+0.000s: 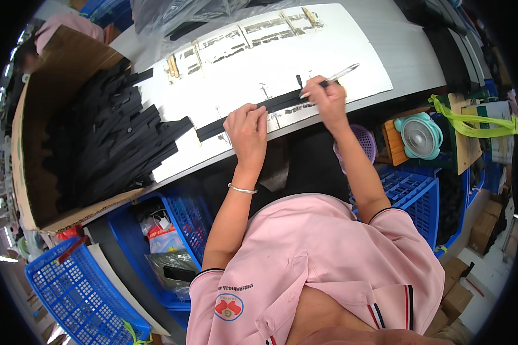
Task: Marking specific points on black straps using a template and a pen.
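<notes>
A flat black strip (283, 102) lies slantwise on a white board (224, 86) marked with dark smears and lines. My left hand (247, 127) is closed, its fingertips pressed together on the strip near its middle. A silver bracelet circles that wrist. In my right hand (327, 104) a slim pen (344, 72) with a pale barrel and dark grip is held, its lower end by the right part of the strip. A small black piece (299, 81) stands out just above the strip there; its kind is unclear.
To the left a cardboard box (22, 167) spills a heap of black strips (115, 123) onto the board. Tape lines the board's far side, near clear plastic wrap (155, 23). Blue baskets (86, 293) stand below the table. A teal fan (421, 136) and purple basket (364, 144) are right.
</notes>
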Action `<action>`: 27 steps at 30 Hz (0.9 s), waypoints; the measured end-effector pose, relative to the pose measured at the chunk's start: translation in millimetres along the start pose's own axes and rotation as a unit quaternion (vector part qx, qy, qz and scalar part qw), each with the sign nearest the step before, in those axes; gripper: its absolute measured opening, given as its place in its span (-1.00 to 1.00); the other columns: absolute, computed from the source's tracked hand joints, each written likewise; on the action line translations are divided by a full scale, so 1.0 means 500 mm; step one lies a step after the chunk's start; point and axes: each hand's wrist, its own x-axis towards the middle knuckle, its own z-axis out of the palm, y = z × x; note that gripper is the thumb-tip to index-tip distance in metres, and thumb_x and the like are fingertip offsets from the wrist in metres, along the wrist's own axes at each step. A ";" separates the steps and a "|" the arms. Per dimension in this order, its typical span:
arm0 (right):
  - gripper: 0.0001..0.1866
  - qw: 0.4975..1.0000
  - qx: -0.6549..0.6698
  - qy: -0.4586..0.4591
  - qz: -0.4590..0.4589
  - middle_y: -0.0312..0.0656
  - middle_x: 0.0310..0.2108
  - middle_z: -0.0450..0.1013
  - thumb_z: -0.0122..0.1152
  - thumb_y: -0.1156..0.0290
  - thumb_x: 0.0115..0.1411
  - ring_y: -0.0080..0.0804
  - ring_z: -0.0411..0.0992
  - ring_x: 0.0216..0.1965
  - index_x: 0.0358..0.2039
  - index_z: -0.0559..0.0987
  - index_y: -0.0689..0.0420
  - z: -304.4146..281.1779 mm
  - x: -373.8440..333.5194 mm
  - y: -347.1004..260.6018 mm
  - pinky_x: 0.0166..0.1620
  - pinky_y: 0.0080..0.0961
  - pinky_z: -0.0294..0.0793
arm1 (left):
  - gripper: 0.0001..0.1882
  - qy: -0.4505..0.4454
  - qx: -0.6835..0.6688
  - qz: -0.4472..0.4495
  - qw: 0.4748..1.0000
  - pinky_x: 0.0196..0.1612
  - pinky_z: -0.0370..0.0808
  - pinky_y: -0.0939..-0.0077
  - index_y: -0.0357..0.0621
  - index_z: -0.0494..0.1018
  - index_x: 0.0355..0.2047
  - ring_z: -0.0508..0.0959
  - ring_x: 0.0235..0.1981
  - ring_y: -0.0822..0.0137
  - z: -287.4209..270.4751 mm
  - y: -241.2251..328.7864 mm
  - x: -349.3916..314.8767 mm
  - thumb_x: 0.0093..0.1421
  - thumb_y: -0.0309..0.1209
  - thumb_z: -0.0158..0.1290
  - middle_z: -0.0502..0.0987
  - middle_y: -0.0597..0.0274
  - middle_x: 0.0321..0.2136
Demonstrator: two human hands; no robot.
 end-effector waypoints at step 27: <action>-0.77 0.984 -0.170 0.007 -0.051 -0.23 -0.70 0.33 0.27 0.36 0.30 -0.63 0.23 -0.64 -0.42 0.62 0.26 -0.078 0.040 0.072 -0.54 -0.51 0.27 | -0.86 -0.044 -0.053 0.060 0.996 0.08 0.34 0.27 -0.14 0.70 -0.29 0.52 -0.09 0.20 0.156 0.110 0.055 0.10 -0.49 0.29 0.62 0.28 -0.20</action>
